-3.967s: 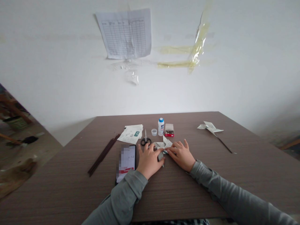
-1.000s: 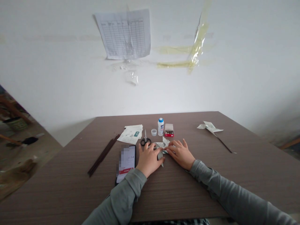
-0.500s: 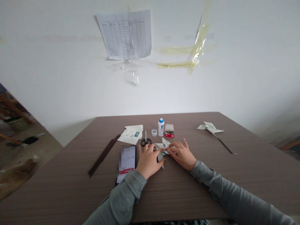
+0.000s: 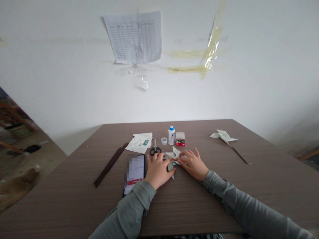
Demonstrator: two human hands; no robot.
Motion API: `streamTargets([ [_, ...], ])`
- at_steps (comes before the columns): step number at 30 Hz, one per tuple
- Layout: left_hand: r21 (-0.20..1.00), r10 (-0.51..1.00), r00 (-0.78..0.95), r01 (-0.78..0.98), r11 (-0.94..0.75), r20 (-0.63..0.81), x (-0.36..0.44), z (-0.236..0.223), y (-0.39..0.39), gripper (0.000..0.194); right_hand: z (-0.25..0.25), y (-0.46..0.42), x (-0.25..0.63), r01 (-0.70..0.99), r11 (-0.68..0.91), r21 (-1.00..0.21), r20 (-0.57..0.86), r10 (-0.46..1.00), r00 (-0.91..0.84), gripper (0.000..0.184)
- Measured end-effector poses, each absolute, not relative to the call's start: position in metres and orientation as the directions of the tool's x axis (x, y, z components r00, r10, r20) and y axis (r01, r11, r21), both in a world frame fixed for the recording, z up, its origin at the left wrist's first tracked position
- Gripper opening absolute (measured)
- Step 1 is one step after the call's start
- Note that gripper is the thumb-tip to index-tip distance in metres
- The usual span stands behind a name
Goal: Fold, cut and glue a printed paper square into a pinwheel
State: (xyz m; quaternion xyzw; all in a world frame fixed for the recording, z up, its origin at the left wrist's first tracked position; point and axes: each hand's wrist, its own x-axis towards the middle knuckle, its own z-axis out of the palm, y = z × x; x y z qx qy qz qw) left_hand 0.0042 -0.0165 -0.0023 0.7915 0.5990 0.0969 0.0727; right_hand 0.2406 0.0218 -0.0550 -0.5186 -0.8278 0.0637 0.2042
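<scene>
A folded piece of printed paper (image 4: 173,155) lies on the brown table (image 4: 189,199) between my two hands. My left hand (image 4: 157,170) rests on its left part, fingers bent and pressing down on the paper. My right hand (image 4: 193,163) lies on its right part, fingertips pinching a fold near the middle. Most of the paper is hidden under the hands. Grey sleeves cover both arms.
A phone (image 4: 135,172) lies left of my left hand, dark sticks (image 4: 109,164) further left. Behind the hands are scissors (image 4: 155,149), paper sheets (image 4: 140,142), a small cap (image 4: 163,140), a glue bottle (image 4: 171,134) and a pin box (image 4: 179,138). A paper pinwheel on a stick (image 4: 225,137) lies far right.
Both hands stay on the folded paper with only small finger shifts. The view has drifted slightly.
</scene>
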Motion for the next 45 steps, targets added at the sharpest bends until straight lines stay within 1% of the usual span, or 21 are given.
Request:
streamTargets([
  [6,0.238,0.965,0.25,0.936,-0.261,0.077,0.003,-0.007,-0.016,0.058,-0.056,0.022,0.242,0.827,0.452,-0.334,0.269,0.887,-0.377,0.035],
  [11,0.24,0.963,0.259,0.933,-0.27,0.078,0.003,-0.007,-0.015,0.055,-0.058,0.023,0.241,0.819,0.481,-0.312,0.298,0.868,-0.397,0.037],
  [17,0.232,0.961,0.272,0.933,-0.275,0.044,0.005,-0.002,-0.016,0.056,-0.052,0.022,0.239,0.833,0.457,-0.312,0.258,0.885,-0.389,0.035],
  [22,0.233,0.962,0.263,0.933,-0.273,0.073,0.005,-0.008,-0.019,0.055,-0.053,0.022,0.242,0.83,0.463,-0.312,0.274,0.88,-0.388,0.032],
  [28,0.225,0.949,0.292,0.923,-0.312,0.12,0.002,-0.016,-0.019,0.051,-0.053,0.023,0.243,0.838,0.457,-0.299,0.281,0.881,-0.381,0.032],
  [32,0.228,0.948,0.293,0.921,-0.316,0.127,0.002,-0.014,-0.02,0.047,-0.054,0.023,0.242,0.846,0.45,-0.286,0.266,0.886,-0.381,0.036],
  [37,0.222,0.956,0.277,0.931,-0.291,0.092,0.002,-0.009,-0.021,0.048,-0.057,0.024,0.243,0.833,0.469,-0.293,0.29,0.874,-0.39,0.037],
  [45,0.228,0.959,0.273,0.931,-0.283,0.075,0.002,-0.004,-0.021,0.049,-0.057,0.023,0.238,0.85,0.442,-0.285,0.263,0.889,-0.375,0.038],
])
